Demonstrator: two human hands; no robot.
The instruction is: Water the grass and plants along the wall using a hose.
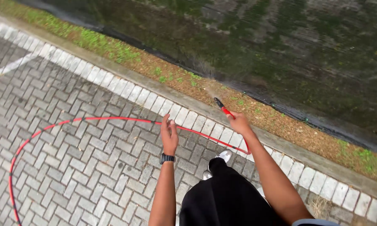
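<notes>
Nearest the camera: black trousers (226,196) and a pale shoe (225,155), standing on the grey interlocking brick paving (84,167).
Red hose, run: the thin red flexible hose (42,133) loops wide across the paving at far left, arcs toward the person, passes behind the left hand and curves round just beside the shoe up to the right hand.
Left hand: the left hand (169,134), a black wristband (167,158) on its wrist, is raised with fingers extended and loosely together; grip fully slack, holding nothing, touching nothing that can be seen.
Right hand: the right hand (240,122) has its grip closed round the red-and-black spray nozzle (223,107) at the hose end, nozzle aimed away toward the mulch strip.
Spray: a faint mist shows past the nozzle tip; whether water is running hard cannot be told.
Border, right of the hands: pale stone kerb (125,90), then a brown mulch strip with green weeds (184,81), then a dark mossy sloped surface (280,46).
Risk one: the hose lies close to the feet; in my judgement a step back could snag it and cause a trip.
Risk two: one-handed hold only; a pull on the loop could twist the nozzle off aim.
Risk three: wet brick and moss may be slippery.
</notes>
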